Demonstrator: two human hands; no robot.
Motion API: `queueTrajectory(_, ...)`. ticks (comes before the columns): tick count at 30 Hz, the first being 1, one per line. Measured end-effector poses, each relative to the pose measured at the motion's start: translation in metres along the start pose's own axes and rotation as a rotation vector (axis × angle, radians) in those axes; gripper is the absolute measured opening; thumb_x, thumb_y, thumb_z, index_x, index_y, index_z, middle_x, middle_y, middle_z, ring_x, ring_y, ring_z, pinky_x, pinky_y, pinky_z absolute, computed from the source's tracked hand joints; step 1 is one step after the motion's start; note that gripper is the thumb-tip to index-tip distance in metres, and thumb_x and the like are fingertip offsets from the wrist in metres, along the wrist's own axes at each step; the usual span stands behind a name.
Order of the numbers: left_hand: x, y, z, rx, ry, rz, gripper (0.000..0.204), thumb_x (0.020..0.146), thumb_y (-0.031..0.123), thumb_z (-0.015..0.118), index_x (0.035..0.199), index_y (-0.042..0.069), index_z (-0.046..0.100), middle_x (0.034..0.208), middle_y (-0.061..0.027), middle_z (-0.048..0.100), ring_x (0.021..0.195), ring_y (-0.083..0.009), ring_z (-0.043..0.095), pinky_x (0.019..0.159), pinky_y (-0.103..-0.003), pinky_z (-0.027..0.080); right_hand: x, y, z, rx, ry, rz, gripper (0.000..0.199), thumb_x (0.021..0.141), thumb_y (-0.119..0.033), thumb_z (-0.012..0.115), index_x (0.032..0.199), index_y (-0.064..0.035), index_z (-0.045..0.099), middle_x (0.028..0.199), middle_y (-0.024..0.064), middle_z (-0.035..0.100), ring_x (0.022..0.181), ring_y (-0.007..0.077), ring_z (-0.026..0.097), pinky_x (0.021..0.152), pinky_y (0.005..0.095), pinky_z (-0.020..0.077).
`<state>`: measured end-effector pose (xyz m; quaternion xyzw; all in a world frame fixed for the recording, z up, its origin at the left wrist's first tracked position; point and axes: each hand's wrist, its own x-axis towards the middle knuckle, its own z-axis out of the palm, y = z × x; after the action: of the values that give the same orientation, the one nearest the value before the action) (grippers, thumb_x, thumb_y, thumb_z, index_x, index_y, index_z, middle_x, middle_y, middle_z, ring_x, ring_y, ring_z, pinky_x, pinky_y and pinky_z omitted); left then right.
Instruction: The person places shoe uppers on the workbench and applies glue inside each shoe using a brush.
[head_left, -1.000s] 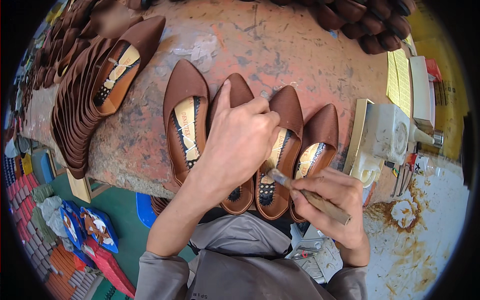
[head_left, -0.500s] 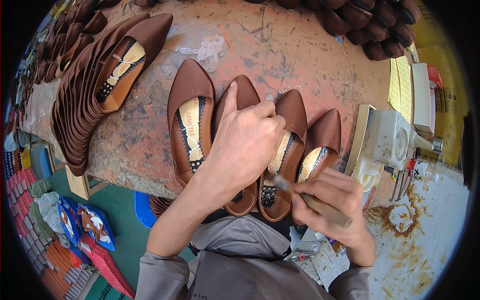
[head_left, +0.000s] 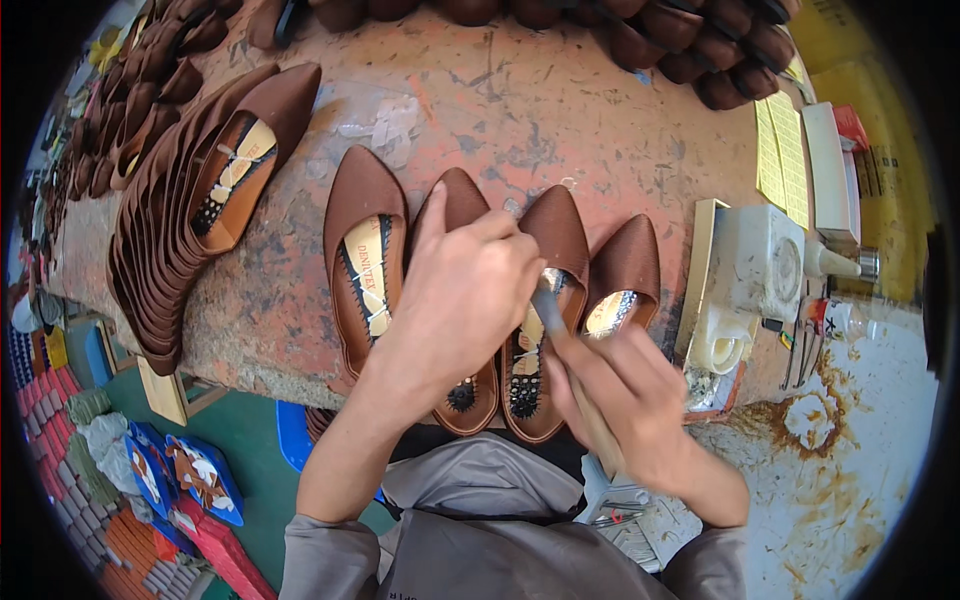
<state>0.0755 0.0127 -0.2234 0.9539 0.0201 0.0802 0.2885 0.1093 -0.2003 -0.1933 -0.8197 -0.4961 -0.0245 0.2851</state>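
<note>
Both hands work the third brown shoe [head_left: 545, 300] in the tabletop [head_left: 600, 130] row: the left hand [head_left: 470, 290] presses it down, while the right hand [head_left: 625, 400], clenched on a brush [head_left: 552, 310], has risen from heel toward its insole.

Worn on the head, looking steeply down onto a stained workbench [head_left: 520, 120] from close above. Upright, unmirrored, with fisheye bending toward a dark round rim. Left hand [head_left: 465, 290] and right hand [head_left: 620, 400] near centre, forearms entering from the lower edge. Green floor [head_left: 250, 430] at lower left. Only one view, so no shared ground.
</note>
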Motion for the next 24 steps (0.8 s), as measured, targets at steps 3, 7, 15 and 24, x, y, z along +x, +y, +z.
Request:
queueTrajectory(3, 0.0, -0.001, -0.012, 0.016, 0.14, 0.012, 0.008, 0.095, 0.011, 0.079, 0.096, 0.003, 0.08, 0.103, -0.0098, 0.075, 0.1, -0.0332, 0.073, 0.113, -0.062, 0.047, -0.005, 0.004, 0.011, 0.037, -0.007, -0.031, 0.023, 0.084, -0.007, 0.084, 0.104, 0.0022, 0.076, 0.092, 0.0086, 0.07, 0.077, 0.0221, 0.066, 0.058, 0.0347, 0.056)
queueTrajectory(7, -0.021, 0.001, -0.034, 0.167, 0.299, -0.145, 0.012, 0.098, 0.011, 0.079, 0.1, 0.0, 0.075, 0.107, -0.0165, 0.072, 0.099, -0.0374, 0.071, 0.087, -0.046, 0.056, -0.024, -0.021, -0.033, 0.082, -0.069, 0.05, 0.019, 0.081, -0.004, 0.083, 0.098, 0.0024, 0.076, 0.082, 0.0062, 0.069, 0.07, 0.0218, 0.065, 0.056, 0.0332, 0.0547)
queueTrajectory(15, -0.092, 0.02, -0.036, 0.004, -0.213, -0.627, 0.074, 0.105, 0.04, 0.072, 0.157, -0.006, 0.045, 0.091, -0.0359, 0.072, 0.086, -0.0563, 0.072, 0.074, -0.061, 0.056, -0.082, 0.013, -0.14, -0.137, 0.373, 0.764, 0.013, 0.09, -0.009, 0.077, 0.086, 0.0016, 0.072, 0.076, 0.0087, 0.072, 0.067, 0.0148, 0.065, 0.065, 0.0288, 0.0501)
queueTrajectory(24, -0.087, 0.006, -0.009, 0.127, -0.072, -0.396, 0.058, 0.104, 0.012, 0.065, 0.157, -0.007, 0.048, 0.077, -0.0301, 0.07, 0.072, -0.0527, 0.07, 0.066, -0.061, 0.054, -0.122, 0.045, -0.126, -0.23, 0.213, 0.659, 0.006, 0.088, -0.001, 0.084, 0.094, 0.0003, 0.082, 0.075, 0.0109, 0.073, 0.063, 0.0194, 0.068, 0.059, 0.0305, 0.0513)
